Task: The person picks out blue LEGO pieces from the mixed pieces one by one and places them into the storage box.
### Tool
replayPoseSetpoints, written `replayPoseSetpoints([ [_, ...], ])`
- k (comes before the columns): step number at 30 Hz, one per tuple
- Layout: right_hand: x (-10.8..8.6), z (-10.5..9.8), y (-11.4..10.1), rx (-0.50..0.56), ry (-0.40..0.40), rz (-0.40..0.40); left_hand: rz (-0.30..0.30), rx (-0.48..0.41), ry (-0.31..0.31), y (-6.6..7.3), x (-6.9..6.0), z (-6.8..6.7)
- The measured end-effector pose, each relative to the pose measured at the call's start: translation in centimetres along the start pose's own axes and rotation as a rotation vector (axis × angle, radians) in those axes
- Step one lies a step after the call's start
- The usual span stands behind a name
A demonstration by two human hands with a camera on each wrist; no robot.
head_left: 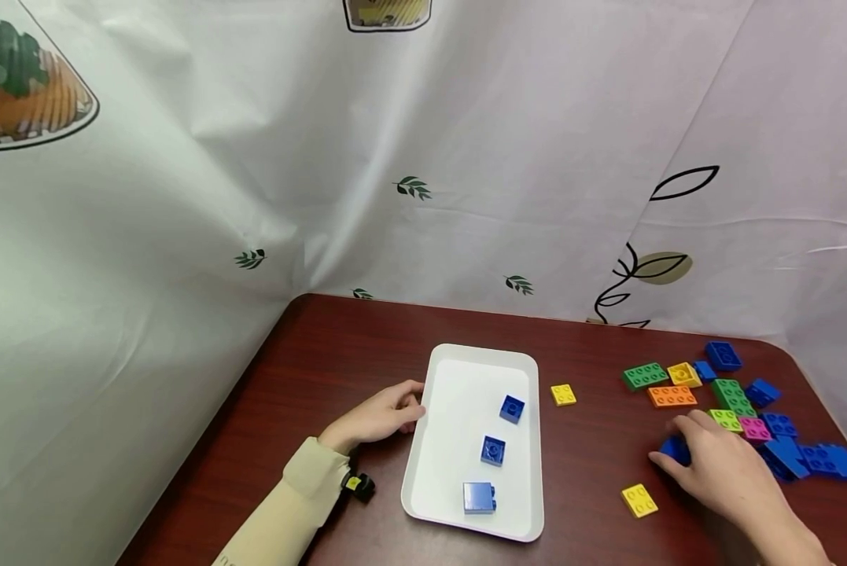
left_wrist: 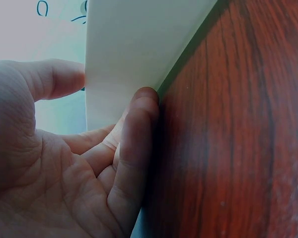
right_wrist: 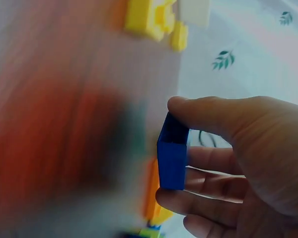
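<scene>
My right hand (head_left: 723, 468) pinches a blue toy brick (right_wrist: 172, 163) between thumb and fingers, over the right side of the table. In the right wrist view the brick's hollow side shows near the thumb. My left hand (head_left: 377, 414) holds the left edge of a white tray (head_left: 423, 464); in the left wrist view the thumb meets the rim and the fingers lie against the outer wall. Inside the tray are a blue brick (head_left: 512, 409) near its right wall, another blue brick (head_left: 493, 451) nearer the middle, and a taller blue brick (head_left: 477, 498) on its side.
Loose bricks lie beyond and right of my right hand, among them a green brick (head_left: 646, 376), an orange brick (head_left: 672, 396) and a pink brick (head_left: 754, 429). One yellow brick (head_left: 563, 395) lies beside the tray, another yellow brick (head_left: 638, 500) nearer me. A white printed curtain (head_left: 465, 157) hangs behind.
</scene>
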State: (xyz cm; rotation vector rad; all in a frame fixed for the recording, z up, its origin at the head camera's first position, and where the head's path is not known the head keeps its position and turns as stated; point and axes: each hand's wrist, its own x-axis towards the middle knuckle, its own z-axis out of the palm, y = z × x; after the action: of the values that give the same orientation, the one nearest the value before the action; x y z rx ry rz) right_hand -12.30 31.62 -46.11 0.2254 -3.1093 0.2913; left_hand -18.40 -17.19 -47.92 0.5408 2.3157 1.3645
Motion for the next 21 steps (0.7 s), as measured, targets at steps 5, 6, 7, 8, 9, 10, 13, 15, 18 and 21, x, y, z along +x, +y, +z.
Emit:
replayPoseSetpoints([
  [5, 0.5, -0.2, -2.8, 0.047, 0.074, -0.058, 0.000, 0.003, 0.002, -0.4, 0.1, 0.0],
  [6, 0.7, -0.2, -3.4, 0.055, 0.087, -0.072, -0.002, 0.006, 0.001, -0.4, 0.1, 0.0],
  [7, 0.9, -0.2, -4.0, 0.061, 0.097, -0.084, -0.004, 0.010, 0.000, -0.4, 0.2, 0.0],
  [8, 1.1, -0.2, -4.6, 0.068, 0.106, -0.097, -0.005, 0.013, -0.002, -0.4, 0.2, 0.0],
  [9, 1.3, -0.2, -5.3, 0.076, 0.113, -0.110, -0.009, 0.018, -0.003, -0.4, 0.2, 0.0],
  [10, 1.5, -0.1, -5.9, 0.083, 0.120, -0.126, -0.010, 0.022, -0.004, -0.5, 0.3, 0.0],
  [13, 2.1, 0.2, -7.9, 0.103, 0.138, -0.175, -0.006, 0.029, -0.004, -0.6, 0.3, -0.1],
  [15, 2.3, 0.4, -9.2, 0.121, 0.140, -0.204, -0.005, 0.033, -0.005, -0.5, 0.3, -0.1],
  [18, 2.4, 0.7, -11.0, 0.145, 0.137, -0.237, 0.001, 0.027, -0.009, -0.5, 0.3, -0.1],
  [21, 2.3, 1.1, -12.7, 0.171, 0.127, -0.261, -0.006, 0.028, -0.012, -0.4, 0.3, -0.1],
])
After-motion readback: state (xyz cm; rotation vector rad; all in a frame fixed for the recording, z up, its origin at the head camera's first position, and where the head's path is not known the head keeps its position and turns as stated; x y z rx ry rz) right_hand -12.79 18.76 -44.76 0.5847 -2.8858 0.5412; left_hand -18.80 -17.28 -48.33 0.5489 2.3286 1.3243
